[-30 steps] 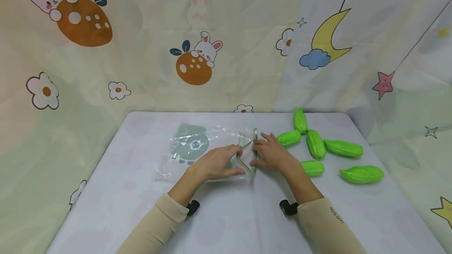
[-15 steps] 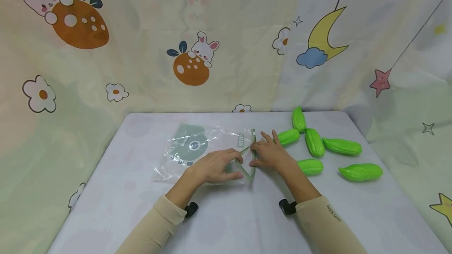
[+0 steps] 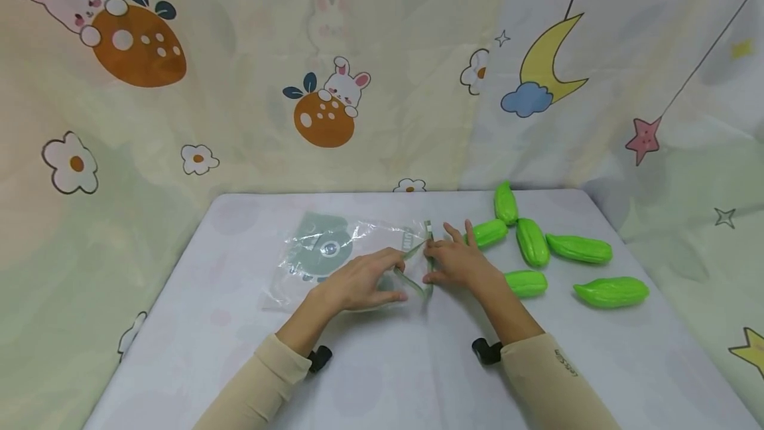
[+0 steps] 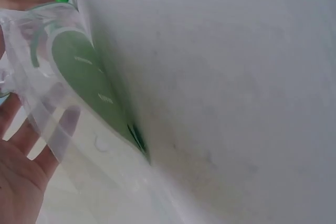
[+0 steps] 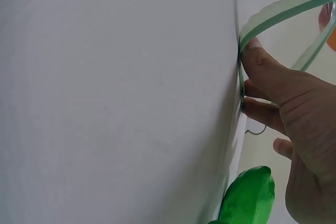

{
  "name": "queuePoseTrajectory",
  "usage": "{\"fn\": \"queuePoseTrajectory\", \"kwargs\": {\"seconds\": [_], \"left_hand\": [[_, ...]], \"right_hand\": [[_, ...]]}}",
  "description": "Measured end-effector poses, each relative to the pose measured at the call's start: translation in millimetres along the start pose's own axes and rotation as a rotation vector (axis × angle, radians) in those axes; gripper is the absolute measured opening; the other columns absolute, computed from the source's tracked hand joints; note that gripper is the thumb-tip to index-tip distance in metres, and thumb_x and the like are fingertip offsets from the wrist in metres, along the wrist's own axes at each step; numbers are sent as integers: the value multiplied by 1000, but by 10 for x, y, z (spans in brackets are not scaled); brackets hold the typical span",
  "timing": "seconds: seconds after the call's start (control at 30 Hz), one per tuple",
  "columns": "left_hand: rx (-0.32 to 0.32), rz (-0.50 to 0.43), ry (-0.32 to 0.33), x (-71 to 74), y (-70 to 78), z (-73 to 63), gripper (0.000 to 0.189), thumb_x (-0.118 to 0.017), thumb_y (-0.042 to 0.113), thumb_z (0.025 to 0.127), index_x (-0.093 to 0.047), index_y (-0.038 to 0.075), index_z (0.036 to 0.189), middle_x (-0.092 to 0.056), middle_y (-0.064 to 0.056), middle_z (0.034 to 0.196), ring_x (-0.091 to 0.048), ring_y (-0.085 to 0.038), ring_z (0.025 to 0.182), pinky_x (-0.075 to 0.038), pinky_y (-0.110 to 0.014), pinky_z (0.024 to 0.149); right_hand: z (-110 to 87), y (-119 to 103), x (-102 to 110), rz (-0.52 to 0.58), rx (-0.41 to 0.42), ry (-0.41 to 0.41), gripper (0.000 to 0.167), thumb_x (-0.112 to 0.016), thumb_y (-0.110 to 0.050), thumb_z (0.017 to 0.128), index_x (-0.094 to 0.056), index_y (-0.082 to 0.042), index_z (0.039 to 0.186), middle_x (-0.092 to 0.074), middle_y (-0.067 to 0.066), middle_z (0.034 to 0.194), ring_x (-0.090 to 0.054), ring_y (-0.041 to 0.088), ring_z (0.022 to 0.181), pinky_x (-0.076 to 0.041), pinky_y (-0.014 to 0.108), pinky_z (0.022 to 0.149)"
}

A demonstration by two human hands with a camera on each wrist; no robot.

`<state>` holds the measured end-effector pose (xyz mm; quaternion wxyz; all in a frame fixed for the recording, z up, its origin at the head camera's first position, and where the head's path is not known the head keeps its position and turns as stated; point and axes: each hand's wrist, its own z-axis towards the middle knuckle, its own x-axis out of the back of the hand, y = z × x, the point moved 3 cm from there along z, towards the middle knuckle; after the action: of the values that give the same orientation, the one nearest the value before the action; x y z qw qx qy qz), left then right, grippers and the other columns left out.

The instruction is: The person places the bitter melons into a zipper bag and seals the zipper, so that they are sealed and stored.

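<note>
1 clear bag (image 3: 328, 244) lies gaping; the right hand (image 3: 461, 263) pinches its green rim (image 5: 286, 15); the left hand (image 3: 358, 281), fingers loosely spread, touches the bag.

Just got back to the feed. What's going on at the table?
A person has both hands on a clear bag lying on the table, its green-edged mouth parted. The right hand pinches one edge; the left hand is at the other, its grip hard to make out. Six green vegetable-shaped pieces lie outside the bag, on the right-hand side.
</note>
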<state>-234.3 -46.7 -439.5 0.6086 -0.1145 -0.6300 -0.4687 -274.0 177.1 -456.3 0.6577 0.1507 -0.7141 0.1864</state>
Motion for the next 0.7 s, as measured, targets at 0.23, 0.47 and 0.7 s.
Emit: {"fn": "queuePoseTrajectory", "kwargs": {"seconds": [0.23,0.47,0.7], "left_hand": [[-13,-39,34,-65,-15,12,44,-76,40,94,-56,18,127,-58,0,138,-65,-18,110,-57,-34,94],[-12,-31,84,-21,-22,-8,35,-74,37,96,-58,19,122,-53,0,149,-65,-14,112,-58,-33,93],[-68,-11,117,0,-42,1,28,-69,37,100,-58,17,116,-49,1,155,-65,-12,106,-57,-29,89]], "right_hand": [[-33,44,-18,5,-6,1,67,-79,-60,80,-70,-19,132,-60,2,148,-21,47,153,4,77,119],[5,21,25,12,16,1,66,-79,-58,81,-70,-18,133,-59,3,148,-20,47,153,7,77,118],[45,34,71,22,4,-18,66,-81,-57,80,-70,-18,132,-60,3,148,-19,48,153,9,76,118]]}}
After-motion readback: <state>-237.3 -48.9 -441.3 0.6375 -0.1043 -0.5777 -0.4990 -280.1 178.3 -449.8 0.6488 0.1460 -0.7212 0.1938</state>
